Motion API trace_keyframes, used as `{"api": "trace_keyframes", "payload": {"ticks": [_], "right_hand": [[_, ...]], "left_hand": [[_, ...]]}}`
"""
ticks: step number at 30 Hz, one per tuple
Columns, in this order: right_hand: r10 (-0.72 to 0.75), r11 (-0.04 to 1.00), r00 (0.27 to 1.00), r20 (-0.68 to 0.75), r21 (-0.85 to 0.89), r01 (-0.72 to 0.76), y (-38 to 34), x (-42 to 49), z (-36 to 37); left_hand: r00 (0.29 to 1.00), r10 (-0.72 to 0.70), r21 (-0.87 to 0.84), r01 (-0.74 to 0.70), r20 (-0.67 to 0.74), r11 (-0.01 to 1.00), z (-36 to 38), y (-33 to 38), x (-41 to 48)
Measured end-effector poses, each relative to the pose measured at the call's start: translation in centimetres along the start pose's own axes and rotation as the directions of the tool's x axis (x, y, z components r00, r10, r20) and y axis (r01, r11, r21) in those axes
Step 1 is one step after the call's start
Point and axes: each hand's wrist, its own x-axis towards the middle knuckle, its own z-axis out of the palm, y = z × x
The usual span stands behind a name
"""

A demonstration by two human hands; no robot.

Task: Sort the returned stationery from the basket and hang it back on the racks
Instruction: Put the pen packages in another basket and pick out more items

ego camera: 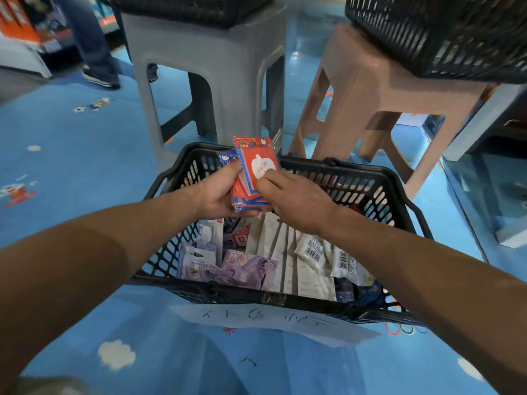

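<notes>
At the near rim of the black basket [242, 293]: a white paper label [273, 323] with handwriting, over the blue floor [85, 155]. Inside, by the near-left corner, purple card packs [251, 269]; along the middle, long white packs [288, 252]; toward the right wall, white barcode sachets [313, 249]; further in, a small pack marked 12 [241, 238].

Above the far half of the basket, two bare forearms stretched forward and converging. Left grip [219, 195] palm up, fingers curled beneath the red sticky-note packs [256, 163], thumb along their left edge: clasping the stack. Right grip [296, 201] knuckles up, thumb and forefinger pinching the front pack of the same stack at its right side. Stack upright, tilted slightly left, lifted clear of the contents below. Just behind, a blue-edged pack [228, 158], partly hidden; held or not, cannot tell.

Beyond the far rim: a grey stool [211, 67] under the left mesh basket [194, 7], a pinkish-brown stool [385, 89] under the right mesh basket [445, 32]. Far left, someone's legs in jeans [97, 52].
</notes>
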Motion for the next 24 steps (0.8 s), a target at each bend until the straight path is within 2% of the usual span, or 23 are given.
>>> {"api": "trace_keyframes", "payload": {"ticks": [4, 8, 11, 13, 15, 16, 17, 18, 19, 20, 21, 22, 23, 24], "right_hand": [[-0.011, 1.0, 0.992, 0.127, 0.015, 0.009, 0.1, -0.1, -0.6], [-0.004, 0.999, 0.981, 0.195, -0.031, 0.011, 0.3, 0.2, -0.6], [-0.125, 0.989, 0.986, 0.107, -0.061, 0.132, 0.3, -0.1, -0.3], [-0.136, 0.988, 0.989, 0.05, -0.07, 0.139, 0.5, -0.3, 0.3], [0.005, 0.999, 1.0, 0.0, 0.039, -0.005, 0.7, -0.3, 0.2], [0.149, 0.976, 0.989, -0.021, 0.163, -0.144, 0.8, -0.1, 0.0], [0.325, 0.901, 0.945, -0.031, 0.315, -0.299, 1.0, 0.1, -0.3], [0.502, 0.77, 0.865, -0.025, 0.469, -0.433, 1.0, 0.5, -0.8], [0.655, 0.594, 0.756, 0.004, 0.616, -0.518, 1.1, 1.0, -1.2], [0.765, 0.383, 0.638, 0.09, 0.733, -0.563, 1.2, 1.7, -1.4], [0.814, 0.154, 0.534, 0.228, 0.802, -0.577, 1.3, 2.3, -1.6], [0.798, -0.071, 0.461, 0.389, 0.82, -0.569, 1.3, 2.9, -1.6], [0.733, -0.26, 0.424, 0.532, 0.795, -0.548, 1.5, 3.1, -1.3], [0.661, -0.38, 0.414, 0.626, 0.755, -0.534, 1.6, 3.2, -1.2]], "left_hand": [[1.0, 0.005, 0.034, -0.004, -0.018, 0.999, 0.2, 0.3, -0.7], [0.999, -0.051, -0.019, 0.051, -0.007, 0.999, 0.1, 0.5, -0.7], [0.999, -0.049, -0.003, 0.049, -0.001, 0.999, 0.3, 0.6, -0.6], [0.999, -0.044, 0.02, 0.044, 0.002, 0.999, 0.2, 0.6, -0.5], [0.999, -0.04, 0.011, 0.04, -0.006, 0.999, 0.0, 0.7, -0.3], [0.999, -0.035, 0.004, 0.035, -0.002, 0.999, -0.1, 0.8, -0.2], [1.0, -0.028, 0.005, 0.027, 0.007, 1.0, 0.0, 0.9, -0.3], [1.0, -0.02, 0.012, 0.02, 0.018, 1.0, 0.0, 0.9, -0.2], [0.999, -0.017, 0.021, 0.016, 0.03, 1.0, 0.0, 0.8, -0.2], [0.999, -0.015, 0.036, 0.014, 0.041, 0.999, -0.1, 0.7, -0.1], [0.998, -0.018, 0.063, 0.014, 0.062, 0.998, 0.0, 0.6, -0.1], [0.995, -0.028, 0.102, 0.018, 0.099, 0.995, 0.1, 0.5, -0.1], [0.988, -0.047, 0.15, 0.025, 0.145, 0.988, 0.2, 0.5, -0.1], [0.98, -0.066, 0.201, 0.028, 0.188, 0.979, 0.5, 0.5, -0.1]]}}
